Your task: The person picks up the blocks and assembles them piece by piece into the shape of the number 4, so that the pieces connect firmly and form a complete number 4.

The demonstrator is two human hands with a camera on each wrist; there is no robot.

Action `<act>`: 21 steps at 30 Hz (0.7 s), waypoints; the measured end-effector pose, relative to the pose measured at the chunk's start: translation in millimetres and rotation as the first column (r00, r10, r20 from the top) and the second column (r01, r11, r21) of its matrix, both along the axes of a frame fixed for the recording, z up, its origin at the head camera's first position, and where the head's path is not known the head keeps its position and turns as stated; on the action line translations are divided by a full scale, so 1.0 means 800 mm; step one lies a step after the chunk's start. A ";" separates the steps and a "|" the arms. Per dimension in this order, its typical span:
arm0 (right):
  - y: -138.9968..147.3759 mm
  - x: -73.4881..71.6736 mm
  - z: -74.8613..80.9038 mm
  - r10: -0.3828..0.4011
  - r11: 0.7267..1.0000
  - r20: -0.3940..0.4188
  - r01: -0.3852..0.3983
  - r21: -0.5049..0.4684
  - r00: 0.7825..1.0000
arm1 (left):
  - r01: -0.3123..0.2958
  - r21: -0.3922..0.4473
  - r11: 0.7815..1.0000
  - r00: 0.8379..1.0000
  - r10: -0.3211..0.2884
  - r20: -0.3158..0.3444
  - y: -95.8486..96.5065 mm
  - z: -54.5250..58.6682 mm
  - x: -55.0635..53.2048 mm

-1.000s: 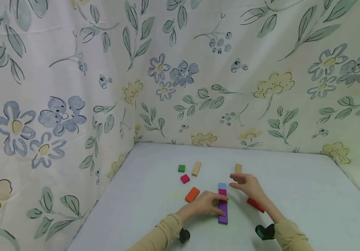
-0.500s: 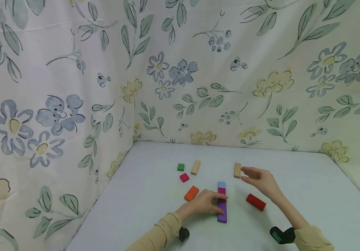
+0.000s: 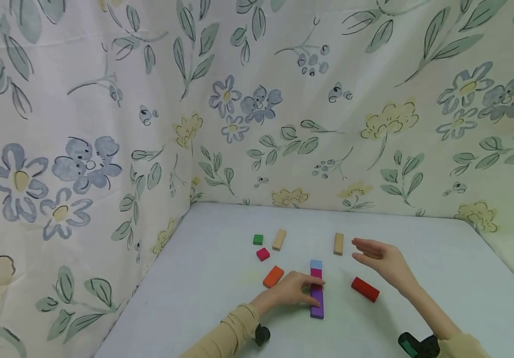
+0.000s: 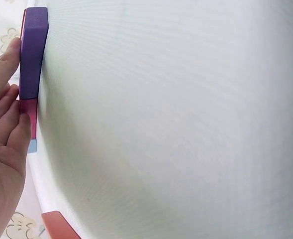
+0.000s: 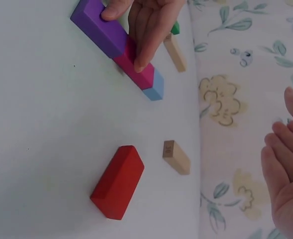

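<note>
A row of blocks touching end to end lies on the white table: a purple block (image 3: 317, 312) nearest, then a magenta block (image 5: 139, 74), then a light blue block (image 3: 316, 264). My left hand (image 3: 289, 289) rests over this row. In the right wrist view its thumb touches the purple block and a fairly straight finger lies on the magenta one. Off to the right, my right hand (image 3: 386, 261) hovers with relaxed fingers and holds nothing. It is closest to a plain wooden block (image 3: 338, 243), apart from it. A red block (image 3: 365, 289) lies between that hand and me.
Left of the row lie an orange block (image 3: 273, 276), a pinkish-red cube (image 3: 263, 254), a green cube (image 3: 258, 239) and another wooden block (image 3: 279, 239). Floral cloth (image 3: 257, 164) hangs behind and beside the table (image 3: 221, 223).
My right hand has moved right, away from the row and past the right-hand wooden block, uncovering that block and the red one. The left hand has stayed on the row.
</note>
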State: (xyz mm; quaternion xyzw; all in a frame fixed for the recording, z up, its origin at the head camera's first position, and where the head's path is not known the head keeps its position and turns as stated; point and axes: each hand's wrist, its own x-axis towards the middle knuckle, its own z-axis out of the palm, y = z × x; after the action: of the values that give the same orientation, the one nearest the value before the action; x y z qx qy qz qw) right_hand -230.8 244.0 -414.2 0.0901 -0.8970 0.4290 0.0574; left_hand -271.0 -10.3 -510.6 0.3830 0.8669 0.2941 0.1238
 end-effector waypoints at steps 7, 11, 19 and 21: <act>0.017 0.011 0.006 -0.014 1.000 -0.017 0.014 -0.002 1.000 | 0.005 0.020 1.000 1.000 -0.005 0.012 -0.001 -0.001 -0.002; 0.028 0.015 0.010 -0.028 1.000 -0.008 0.028 -0.008 1.000 | 0.014 0.033 0.999 1.000 -0.014 0.015 -0.001 -0.002 -0.003; 0.043 0.024 0.009 -0.078 0.997 0.020 0.077 0.022 0.997 | 0.016 0.037 0.999 1.000 -0.016 0.009 -0.001 -0.001 -0.002; 0.047 0.026 0.007 -0.087 0.996 0.031 0.086 0.025 0.996 | 0.010 0.037 0.999 1.000 -0.010 0.014 -0.001 -0.001 -0.002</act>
State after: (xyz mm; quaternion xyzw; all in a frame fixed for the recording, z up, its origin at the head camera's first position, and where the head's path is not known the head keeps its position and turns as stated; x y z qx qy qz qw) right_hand -210.3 281.2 -408.4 0.0450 -0.9059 0.4168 0.0607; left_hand -272.4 -11.0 -511.6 0.3874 0.8584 0.3123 0.1245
